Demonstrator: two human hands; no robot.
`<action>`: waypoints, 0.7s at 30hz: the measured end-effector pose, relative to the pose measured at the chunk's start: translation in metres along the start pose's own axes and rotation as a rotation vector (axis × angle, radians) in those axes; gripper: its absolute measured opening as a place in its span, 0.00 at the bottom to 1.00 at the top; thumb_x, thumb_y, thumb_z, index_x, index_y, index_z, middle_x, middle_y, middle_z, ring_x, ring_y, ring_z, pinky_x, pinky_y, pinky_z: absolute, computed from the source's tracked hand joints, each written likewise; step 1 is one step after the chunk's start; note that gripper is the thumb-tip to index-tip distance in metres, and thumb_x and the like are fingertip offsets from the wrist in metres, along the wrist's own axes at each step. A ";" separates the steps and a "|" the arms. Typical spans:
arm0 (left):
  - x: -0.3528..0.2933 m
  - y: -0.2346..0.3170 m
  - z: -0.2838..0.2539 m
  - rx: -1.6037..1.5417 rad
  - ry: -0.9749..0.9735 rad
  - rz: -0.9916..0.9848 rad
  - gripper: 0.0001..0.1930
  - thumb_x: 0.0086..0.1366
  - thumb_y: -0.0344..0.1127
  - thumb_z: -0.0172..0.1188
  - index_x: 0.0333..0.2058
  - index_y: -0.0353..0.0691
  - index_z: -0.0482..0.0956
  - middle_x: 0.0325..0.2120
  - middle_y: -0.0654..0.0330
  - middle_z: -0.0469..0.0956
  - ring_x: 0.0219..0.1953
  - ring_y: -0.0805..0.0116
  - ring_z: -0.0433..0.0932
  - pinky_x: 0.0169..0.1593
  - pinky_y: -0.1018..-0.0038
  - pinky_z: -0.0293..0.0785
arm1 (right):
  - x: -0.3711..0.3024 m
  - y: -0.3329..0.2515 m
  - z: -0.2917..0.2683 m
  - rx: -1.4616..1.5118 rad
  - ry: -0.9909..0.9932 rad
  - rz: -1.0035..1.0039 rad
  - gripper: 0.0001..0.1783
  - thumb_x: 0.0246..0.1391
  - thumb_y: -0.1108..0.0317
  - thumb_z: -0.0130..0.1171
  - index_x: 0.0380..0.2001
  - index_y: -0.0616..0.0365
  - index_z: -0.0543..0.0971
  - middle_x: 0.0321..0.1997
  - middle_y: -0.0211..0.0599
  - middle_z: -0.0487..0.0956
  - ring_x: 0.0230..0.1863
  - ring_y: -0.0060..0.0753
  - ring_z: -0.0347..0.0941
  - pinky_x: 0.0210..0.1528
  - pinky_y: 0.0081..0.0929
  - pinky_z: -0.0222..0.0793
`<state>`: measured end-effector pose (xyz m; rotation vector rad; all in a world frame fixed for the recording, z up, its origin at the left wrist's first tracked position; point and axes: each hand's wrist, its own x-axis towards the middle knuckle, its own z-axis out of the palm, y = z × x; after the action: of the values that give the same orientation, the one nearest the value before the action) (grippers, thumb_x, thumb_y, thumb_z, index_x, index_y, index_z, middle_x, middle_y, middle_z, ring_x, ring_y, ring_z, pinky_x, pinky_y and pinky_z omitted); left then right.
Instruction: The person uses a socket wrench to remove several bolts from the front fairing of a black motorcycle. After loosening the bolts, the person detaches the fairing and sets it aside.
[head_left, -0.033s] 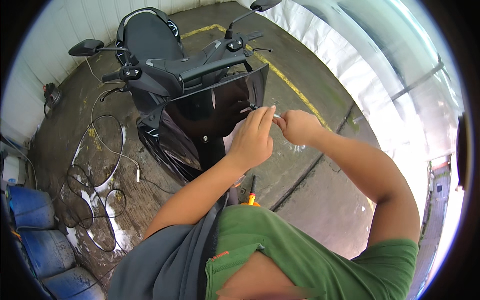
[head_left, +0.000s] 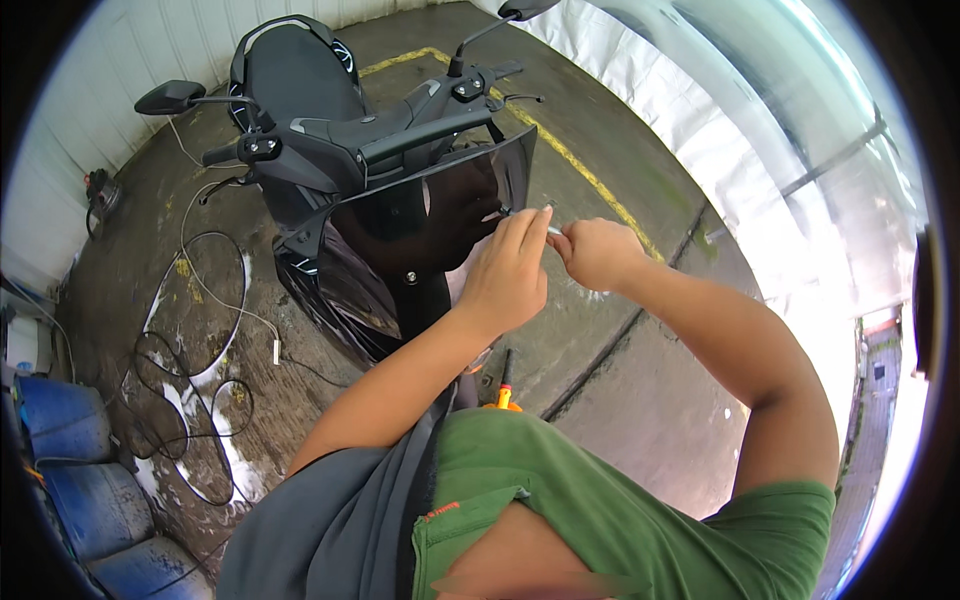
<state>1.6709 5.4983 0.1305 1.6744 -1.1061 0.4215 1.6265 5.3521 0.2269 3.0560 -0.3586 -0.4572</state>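
A thin metal tool (head_left: 548, 228), possibly a screwdriver, is pinched between both hands at the upper edge of a black scooter's dark windscreen (head_left: 440, 215). The left hand (head_left: 508, 272) curls its fingertips around the tip while the right hand (head_left: 598, 252) is fisted on the shaft. Cables (head_left: 190, 340) lie on wet concrete (head_left: 300, 370), with blue barrels (head_left: 70, 470) at the left.

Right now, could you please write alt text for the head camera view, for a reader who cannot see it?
Two bare hands meet at the edge of a black scooter's dark windscreen: the left hand and right hand pinch a small, thin metal piece between them. The scooter stands on wet concrete, with loose cables and blue barrels to the left.
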 end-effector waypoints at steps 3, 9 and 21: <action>0.020 0.000 0.002 0.008 -0.173 -0.060 0.32 0.51 0.20 0.53 0.59 0.24 0.63 0.48 0.42 0.72 0.51 0.44 0.73 0.54 0.59 0.71 | -0.007 -0.006 -0.001 -0.144 0.045 -0.003 0.21 0.65 0.54 0.45 0.33 0.56 0.82 0.29 0.46 0.83 0.33 0.49 0.81 0.37 0.45 0.75; 0.102 -0.025 0.011 0.015 -0.845 -0.137 0.36 0.50 0.25 0.64 0.59 0.31 0.63 0.35 0.45 0.80 0.42 0.45 0.79 0.44 0.61 0.76 | -0.002 0.007 0.015 0.543 0.362 0.075 0.11 0.58 0.65 0.51 0.33 0.60 0.78 0.27 0.42 0.81 0.26 0.42 0.78 0.32 0.38 0.73; 0.137 -0.047 0.074 -0.075 -1.820 -0.469 0.16 0.59 0.46 0.63 0.24 0.38 0.80 0.18 0.62 0.75 0.19 0.72 0.74 0.24 0.71 0.72 | 0.011 0.018 0.052 0.894 0.528 0.359 0.18 0.64 0.53 0.44 0.44 0.56 0.72 0.40 0.55 0.81 0.44 0.58 0.77 0.48 0.46 0.70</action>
<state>1.7629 5.3711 0.1733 1.9593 -1.7009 -1.7601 1.6171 5.3320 0.1757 3.5472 -1.3367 0.7117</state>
